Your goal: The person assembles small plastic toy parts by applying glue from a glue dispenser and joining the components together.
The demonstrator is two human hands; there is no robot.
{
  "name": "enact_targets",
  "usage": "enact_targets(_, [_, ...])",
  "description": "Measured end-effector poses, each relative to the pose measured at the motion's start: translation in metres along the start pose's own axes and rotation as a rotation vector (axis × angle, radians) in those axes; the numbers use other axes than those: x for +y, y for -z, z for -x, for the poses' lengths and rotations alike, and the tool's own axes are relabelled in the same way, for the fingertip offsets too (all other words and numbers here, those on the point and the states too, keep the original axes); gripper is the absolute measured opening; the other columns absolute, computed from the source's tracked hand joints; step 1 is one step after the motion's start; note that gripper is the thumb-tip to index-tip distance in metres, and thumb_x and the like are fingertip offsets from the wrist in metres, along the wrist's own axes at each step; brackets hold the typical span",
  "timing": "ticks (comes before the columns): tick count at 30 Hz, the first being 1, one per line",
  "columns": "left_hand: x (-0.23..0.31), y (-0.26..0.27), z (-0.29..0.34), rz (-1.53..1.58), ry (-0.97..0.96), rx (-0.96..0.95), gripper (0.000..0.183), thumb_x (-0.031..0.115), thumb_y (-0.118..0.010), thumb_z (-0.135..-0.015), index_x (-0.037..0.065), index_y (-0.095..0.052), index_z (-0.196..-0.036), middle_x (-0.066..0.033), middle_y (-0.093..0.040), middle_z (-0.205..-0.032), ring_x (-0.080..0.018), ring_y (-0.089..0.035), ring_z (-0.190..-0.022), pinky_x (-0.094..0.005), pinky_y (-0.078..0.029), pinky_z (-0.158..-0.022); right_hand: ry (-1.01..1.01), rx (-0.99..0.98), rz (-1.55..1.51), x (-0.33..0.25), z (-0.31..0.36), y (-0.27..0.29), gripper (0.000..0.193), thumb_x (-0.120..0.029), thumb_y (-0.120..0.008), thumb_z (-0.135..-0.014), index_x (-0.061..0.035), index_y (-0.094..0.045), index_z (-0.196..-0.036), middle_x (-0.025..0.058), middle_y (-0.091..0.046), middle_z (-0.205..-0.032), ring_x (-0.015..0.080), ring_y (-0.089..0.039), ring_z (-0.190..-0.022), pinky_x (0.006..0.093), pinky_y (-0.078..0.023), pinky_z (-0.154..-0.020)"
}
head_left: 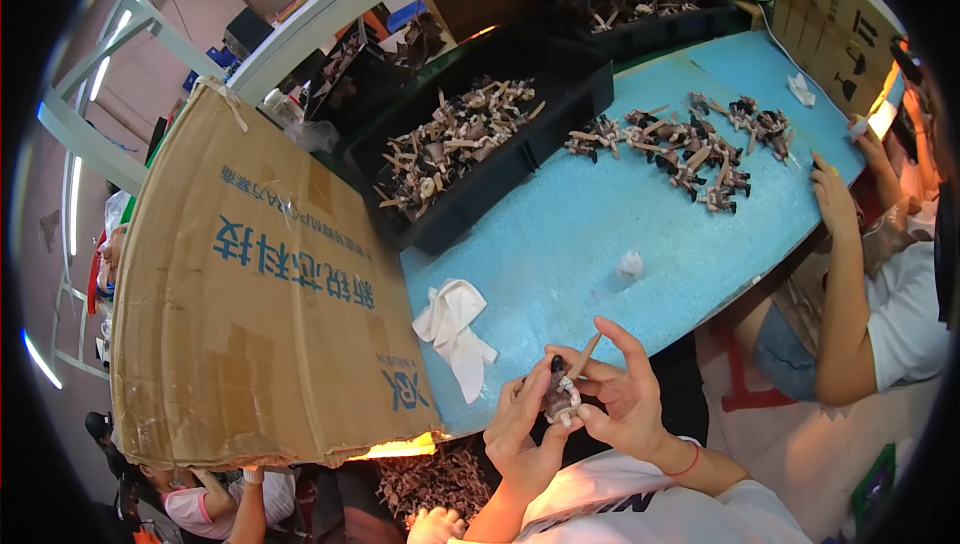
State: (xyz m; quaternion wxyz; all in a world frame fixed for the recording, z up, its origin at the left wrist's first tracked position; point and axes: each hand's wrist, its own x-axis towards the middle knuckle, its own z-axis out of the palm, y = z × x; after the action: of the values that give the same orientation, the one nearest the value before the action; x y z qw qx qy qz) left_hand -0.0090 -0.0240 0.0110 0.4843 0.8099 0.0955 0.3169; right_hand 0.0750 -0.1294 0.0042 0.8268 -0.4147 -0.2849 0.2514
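Note:
A small painted figurine [560, 402] is between my two hands, above the near edge of the blue tabletop [540, 274]. It has a dark top, a brownish body, pale limbs and a long tan blade-like piece [584, 356] sticking up from it. My left hand [517, 434] grips its left side between thumb and fingers. On the other side, my right hand [632, 402] pinches the figurine with thumb and fingers, its index finger raised behind the tan piece. Part of the figurine is covered by my fingers.
A black bin [480, 194] of similar figurines stands at the back left; several more figurines [690, 144] lie at the far right. A white cloth [452, 329] and a small whitish lump [630, 265] rest nearby. Cardboard [260, 294] walls the left. A co-worker's arm [845, 274] reaches in right.

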Motion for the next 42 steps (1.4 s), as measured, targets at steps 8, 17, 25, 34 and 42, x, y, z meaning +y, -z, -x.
enact_targets(8, [-0.001, -0.001, 0.002, 0.083, -0.002, 0.032, 0.055, 0.001, -0.068, -0.069, -0.005, -0.053, -0.121, -0.0167, -0.06, -0.111, -0.0174, -0.058, -0.091, -0.0263, -0.048, -0.078, 0.001, 0.009, -0.074, -0.002, 0.002, -0.005, 0.077, 0.01, -0.052, -0.077, -0.0051, -0.01, -0.14, 0.0266, -0.043, -0.13, 0.0281, -0.048, -0.117, 0.0407, -0.04, -0.098])
enact_targets(17, [-0.007, -0.002, 0.0, 0.112, -0.093, 0.035, 0.049, 0.005, -0.069, -0.075, -0.003, -0.054, -0.121, -0.0213, -0.057, -0.115, -0.0228, -0.058, -0.095, -0.0293, -0.047, -0.08, -0.012, 0.014, -0.058, -0.005, 0.001, -0.007, 0.077, 0.009, -0.053, -0.077, -0.0044, -0.01, -0.14, 0.0266, -0.042, -0.131, 0.0272, -0.048, -0.117, 0.0397, -0.04, -0.099])
enact_targets(25, [-0.018, -0.001, 0.004, 0.272, -0.134, -0.018, 0.05, 0.024, -0.069, -0.08, 0.005, -0.052, -0.124, -0.026, -0.048, -0.124, -0.0269, -0.058, -0.098, -0.0347, -0.057, -0.067, 0.182, -0.015, 0.221, -0.009, 0.003, -0.009, 0.076, 0.006, -0.059, -0.075, -0.0013, -0.017, -0.138, 0.0277, -0.044, -0.129, 0.028, -0.052, -0.113, 0.0385, -0.041, -0.096])
enact_targets(34, [-0.005, -0.002, 0.003, 0.744, 0.16, -0.037, 0.062, 0.037, -0.065, -0.082, -0.002, -0.047, -0.126, -0.0255, -0.048, -0.125, -0.033, -0.055, -0.104, -0.0381, -0.056, -0.067, 0.294, -0.019, 0.312, -0.014, 0.003, -0.008, 0.079, 0.0, -0.068, -0.076, 0.0002, -0.02, -0.139, 0.0253, -0.044, -0.13, 0.0255, -0.057, -0.103, 0.0349, -0.046, -0.09])
enact_targets(42, [-0.005, 0.004, -0.002, 1.206, 0.4, -0.144, 0.062, 0.036, -0.059, -0.086, -0.004, -0.04, -0.13, -0.0259, -0.045, -0.127, -0.0372, -0.049, -0.11, -0.0449, -0.051, -0.074, 0.219, 0.009, 0.556, -0.02, -0.001, -0.005, 0.068, -0.003, -0.072, -0.071, 0.0027, -0.038, -0.13, 0.025, -0.051, -0.123, 0.0254, -0.059, -0.093, 0.0313, -0.05, -0.076])
